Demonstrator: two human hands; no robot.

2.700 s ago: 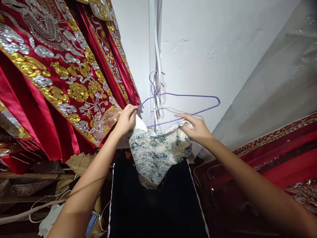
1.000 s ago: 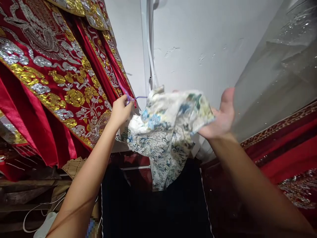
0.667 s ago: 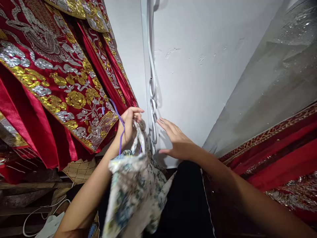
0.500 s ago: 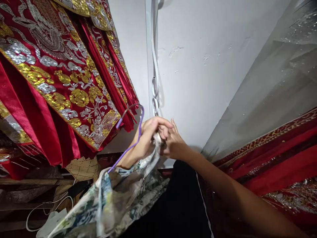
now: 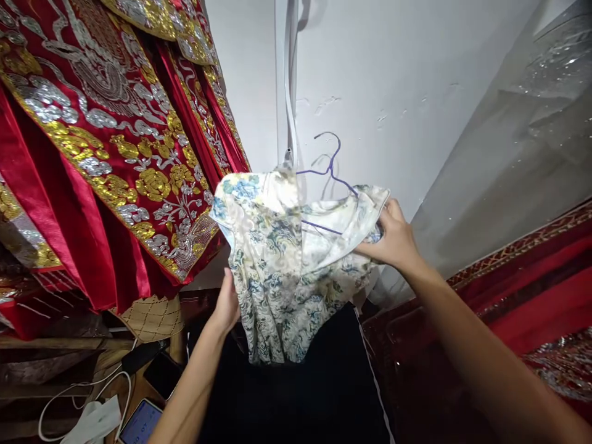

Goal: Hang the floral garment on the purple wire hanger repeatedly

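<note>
A sleeveless floral top (image 5: 272,253), cream with blue and green print, hangs on a thin purple wire hanger (image 5: 330,166) in front of me. The hanger's hook points up by the wall, apart from the metal bar. My right hand (image 5: 393,237) grips the top's right shoulder, thumb in front and fingers partly behind the cloth. Low at the garment's left edge is my left hand (image 5: 226,302), thumb pointing up. Its other fingers are hidden behind the fabric.
Red costumes with gold and silver sequins (image 5: 152,185) hang at left. A white metal bar (image 5: 289,92) runs down the white wall. Plastic sheeting (image 5: 499,166) and red cloth (image 5: 555,290) are at right. A phone (image 5: 141,422), cables and a woven fan-like piece (image 5: 152,317) lie lower left.
The hands were together at the metal bar with the top bunched below. Now they are apart, the top is spread facing me, and the hanger sits upright inside it, further right.
</note>
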